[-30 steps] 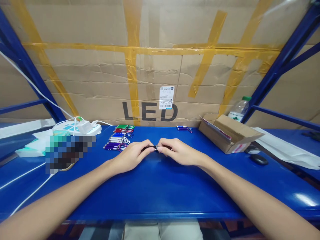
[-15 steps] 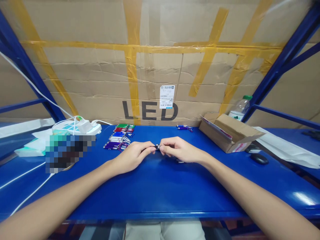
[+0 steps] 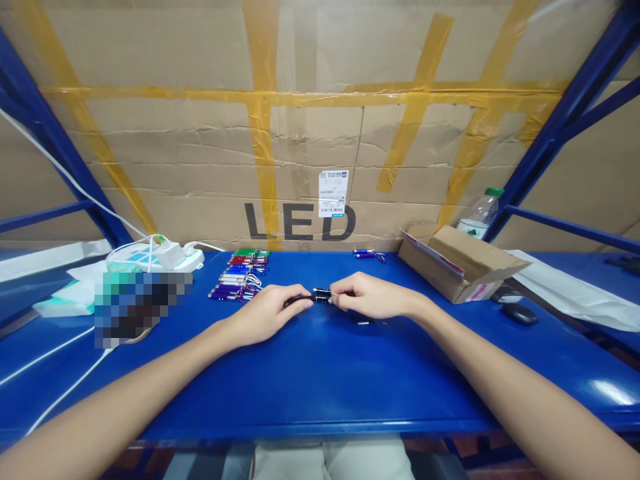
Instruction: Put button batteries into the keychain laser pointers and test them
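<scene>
Both of my hands meet over the middle of the blue table [image 3: 320, 380]. My left hand [image 3: 267, 312] pinches one end of a small black keychain flashlight [image 3: 314, 298], and my right hand [image 3: 367, 297] pinches its other, silver-tipped end. The flashlight lies roughly level between the two sets of fingertips. A small dark part [image 3: 361, 321] lies on the table just under my right hand. Behind my left hand, several small flashlights in purple, silver, blue, red and green [image 3: 240, 273] lie side by side in a row.
Two more small flashlights [image 3: 367, 254] lie at the back. An open cardboard box [image 3: 460, 267] and a plastic bottle [image 3: 479, 215] stand at the right, with a black mouse [image 3: 520, 313] nearby. A white power strip [image 3: 160, 255] with cables sits at the left. A taped cardboard wall [image 3: 310, 133] closes the back.
My hands have drawn slightly apart, so more of the black flashlight shows between them. A small dark part now lies on the table beneath my right hand.
</scene>
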A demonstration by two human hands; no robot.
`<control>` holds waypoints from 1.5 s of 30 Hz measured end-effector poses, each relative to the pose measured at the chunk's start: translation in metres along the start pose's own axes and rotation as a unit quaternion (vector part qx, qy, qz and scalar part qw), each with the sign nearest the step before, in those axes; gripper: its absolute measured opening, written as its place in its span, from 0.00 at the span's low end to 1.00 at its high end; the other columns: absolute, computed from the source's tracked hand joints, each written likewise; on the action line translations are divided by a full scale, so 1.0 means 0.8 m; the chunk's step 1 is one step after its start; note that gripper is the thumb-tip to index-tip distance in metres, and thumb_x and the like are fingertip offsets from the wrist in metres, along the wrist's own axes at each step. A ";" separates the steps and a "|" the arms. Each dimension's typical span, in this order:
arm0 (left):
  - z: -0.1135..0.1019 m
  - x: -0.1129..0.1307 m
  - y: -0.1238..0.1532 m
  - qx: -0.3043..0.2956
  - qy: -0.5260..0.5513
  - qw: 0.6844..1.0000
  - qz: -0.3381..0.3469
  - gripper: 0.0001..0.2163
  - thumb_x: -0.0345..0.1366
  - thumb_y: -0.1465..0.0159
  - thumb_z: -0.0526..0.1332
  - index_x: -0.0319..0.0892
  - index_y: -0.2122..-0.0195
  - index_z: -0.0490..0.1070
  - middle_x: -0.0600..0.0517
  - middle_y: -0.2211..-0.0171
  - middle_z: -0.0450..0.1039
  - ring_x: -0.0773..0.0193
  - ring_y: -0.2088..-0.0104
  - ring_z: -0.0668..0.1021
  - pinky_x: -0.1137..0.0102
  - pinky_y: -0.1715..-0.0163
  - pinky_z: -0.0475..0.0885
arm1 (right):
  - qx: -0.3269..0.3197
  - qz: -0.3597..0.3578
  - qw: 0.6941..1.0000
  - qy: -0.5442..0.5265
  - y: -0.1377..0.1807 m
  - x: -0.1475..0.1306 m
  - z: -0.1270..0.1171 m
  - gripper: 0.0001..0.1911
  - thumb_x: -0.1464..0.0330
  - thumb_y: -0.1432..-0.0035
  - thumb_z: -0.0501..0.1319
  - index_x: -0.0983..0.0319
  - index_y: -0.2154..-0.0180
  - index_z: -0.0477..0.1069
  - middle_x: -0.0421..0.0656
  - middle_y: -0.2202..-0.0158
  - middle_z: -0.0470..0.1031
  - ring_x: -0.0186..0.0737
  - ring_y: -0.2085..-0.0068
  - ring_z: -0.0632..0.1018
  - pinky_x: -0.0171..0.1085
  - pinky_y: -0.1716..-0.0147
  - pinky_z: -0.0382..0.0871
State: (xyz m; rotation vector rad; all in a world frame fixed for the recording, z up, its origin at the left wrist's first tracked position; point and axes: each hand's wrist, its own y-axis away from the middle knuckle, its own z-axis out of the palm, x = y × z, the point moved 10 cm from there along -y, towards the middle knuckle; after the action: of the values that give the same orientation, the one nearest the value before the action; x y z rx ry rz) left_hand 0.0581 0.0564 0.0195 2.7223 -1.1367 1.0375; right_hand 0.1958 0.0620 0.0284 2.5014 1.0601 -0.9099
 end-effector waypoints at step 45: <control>0.014 0.023 0.007 -0.030 -0.121 0.989 0.076 0.11 0.42 0.23 0.60 0.46 0.48 0.80 0.50 0.57 0.80 0.57 0.55 0.80 0.65 0.54 0.72 | 0.044 0.036 0.983 0.176 0.006 0.013 -0.021 0.13 0.62 0.29 0.60 0.59 0.68 0.72 0.38 0.75 0.76 0.36 0.73 0.71 0.35 0.71 0.55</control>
State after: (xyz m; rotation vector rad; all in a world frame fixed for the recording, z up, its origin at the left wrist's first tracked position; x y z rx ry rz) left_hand 0.0705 0.0380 0.0206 2.8085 -1.4030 0.6847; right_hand 0.2120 0.0724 0.0349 2.8259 1.0364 -0.5146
